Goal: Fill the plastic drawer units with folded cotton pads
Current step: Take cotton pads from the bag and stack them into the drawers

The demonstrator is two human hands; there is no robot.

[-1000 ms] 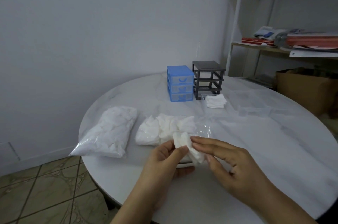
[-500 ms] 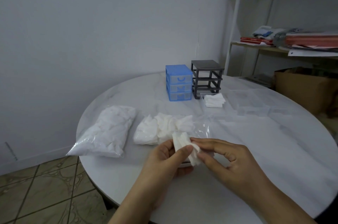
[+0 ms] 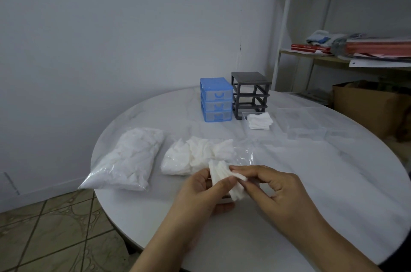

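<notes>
A round white table carries a sealed bag of pads, a blue drawer unit beside a grey frame; left hand and right hand both pinch a cotton pad above the near edge

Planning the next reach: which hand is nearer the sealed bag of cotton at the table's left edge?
Left. The left hand is just right of the sealed bag; the right hand lies further right, both gripping a cotton pad.
</notes>
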